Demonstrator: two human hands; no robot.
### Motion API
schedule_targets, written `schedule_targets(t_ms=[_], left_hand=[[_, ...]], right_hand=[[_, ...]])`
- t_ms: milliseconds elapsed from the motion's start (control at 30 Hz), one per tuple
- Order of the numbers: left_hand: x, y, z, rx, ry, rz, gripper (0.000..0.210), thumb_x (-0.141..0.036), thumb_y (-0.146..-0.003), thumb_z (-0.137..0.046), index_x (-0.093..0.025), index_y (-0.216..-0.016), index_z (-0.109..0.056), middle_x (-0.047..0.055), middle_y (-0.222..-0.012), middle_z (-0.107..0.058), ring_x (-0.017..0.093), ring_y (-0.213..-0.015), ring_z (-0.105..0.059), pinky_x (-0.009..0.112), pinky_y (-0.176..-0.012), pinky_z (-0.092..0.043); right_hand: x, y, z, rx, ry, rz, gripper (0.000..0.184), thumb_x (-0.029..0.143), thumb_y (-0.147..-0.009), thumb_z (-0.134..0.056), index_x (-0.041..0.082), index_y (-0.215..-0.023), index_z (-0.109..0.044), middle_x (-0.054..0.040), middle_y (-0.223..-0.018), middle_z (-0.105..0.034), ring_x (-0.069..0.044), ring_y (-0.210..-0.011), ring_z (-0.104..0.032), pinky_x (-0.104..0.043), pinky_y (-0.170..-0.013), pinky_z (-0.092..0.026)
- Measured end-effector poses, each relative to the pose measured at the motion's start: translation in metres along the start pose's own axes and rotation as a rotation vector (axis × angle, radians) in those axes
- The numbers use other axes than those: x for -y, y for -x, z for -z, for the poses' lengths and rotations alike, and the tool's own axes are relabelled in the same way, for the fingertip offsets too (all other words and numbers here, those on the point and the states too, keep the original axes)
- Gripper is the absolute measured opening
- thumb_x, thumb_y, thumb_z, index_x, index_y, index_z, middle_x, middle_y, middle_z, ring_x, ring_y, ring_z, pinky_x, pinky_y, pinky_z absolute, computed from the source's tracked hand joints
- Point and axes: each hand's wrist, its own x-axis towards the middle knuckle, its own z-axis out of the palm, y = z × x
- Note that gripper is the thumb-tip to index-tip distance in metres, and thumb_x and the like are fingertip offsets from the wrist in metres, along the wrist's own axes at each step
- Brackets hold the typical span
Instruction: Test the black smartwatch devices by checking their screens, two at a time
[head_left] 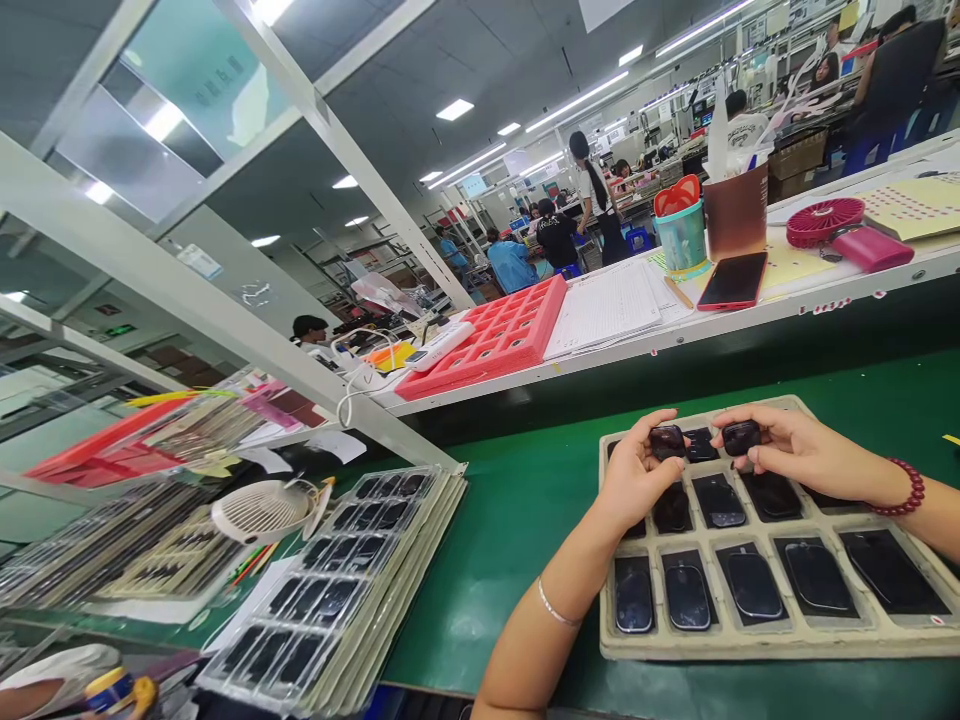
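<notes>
My left hand [641,470] pinches a small, dark, glossy rounded-square piece [667,441] between thumb and fingers. A similar dark piece [741,437] is gripped in my right hand [787,450], with a red bead bracelet on that wrist. Both hands are over the far rows of a beige moulded tray [720,648]. Its compartments hold several dark, flat, rounded pieces, such as the one in the near row [754,585]. My hands and forearms hide parts of the far rows.
Left of the tray, clear trays of dark pieces [322,590] are stacked on the green table [450,590]. A shelf [675,335] behind bears a red foam tray [495,340], papers [607,305], a phone [733,280] and a pink fan [825,220]. A white fan [262,510] stands left.
</notes>
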Motion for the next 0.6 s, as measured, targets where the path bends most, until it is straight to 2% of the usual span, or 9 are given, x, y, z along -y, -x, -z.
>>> schedule_targets(t_ms=[100, 267, 400, 600], left_hand=[[0.0009, -0.001, 0.0005, 0.006, 0.02, -0.012, 0.056, -0.019, -0.076, -0.072, -0.015, -0.131, -0.06, 0.008, -0.098, -0.074, 0.018, -0.092, -0.066, 0.029, -0.081, -0.053], [0.0038, -0.0012, 0.0018, -0.004, 0.03, -0.017, 0.055, -0.023, -0.075, -0.076, -0.016, -0.128, -0.061, 0.008, -0.099, -0.074, 0.018, -0.09, -0.066, 0.029, -0.078, -0.053], [0.0046, -0.0019, 0.0025, -0.004, 0.04, -0.026, 0.046, -0.029, -0.076, -0.077, -0.016, -0.118, -0.064, 0.007, -0.092, -0.073, 0.02, -0.088, -0.067, 0.03, -0.076, -0.054], [0.0018, -0.0034, 0.0011, 0.004, 0.06, -0.012, 0.041, -0.032, -0.074, -0.079, -0.016, -0.109, -0.065, 0.006, -0.087, -0.072, 0.018, -0.082, -0.065, 0.028, -0.073, -0.053]], right_hand=[[-0.0007, -0.0002, 0.0006, 0.001, -0.005, -0.018, 0.038, 0.04, -0.088, -0.073, 0.023, -0.122, -0.07, -0.0091, -0.11, -0.075, -0.022, -0.077, -0.074, -0.032, -0.067, -0.063], [0.0032, -0.0005, -0.0011, 0.004, -0.01, -0.039, 0.042, 0.04, -0.084, -0.077, 0.024, -0.123, -0.071, -0.0089, -0.111, -0.076, -0.025, -0.088, -0.075, -0.037, -0.079, -0.064], [0.0034, -0.0001, -0.0012, 0.002, -0.004, -0.045, 0.045, 0.048, -0.087, -0.073, 0.022, -0.124, -0.071, -0.0105, -0.108, -0.077, -0.023, -0.077, -0.075, -0.033, -0.065, -0.063], [0.0054, 0.0006, -0.0015, -0.006, -0.008, -0.072, 0.045, 0.048, -0.086, -0.076, 0.023, -0.123, -0.072, -0.0103, -0.107, -0.076, -0.023, -0.076, -0.075, -0.031, -0.063, -0.061]])
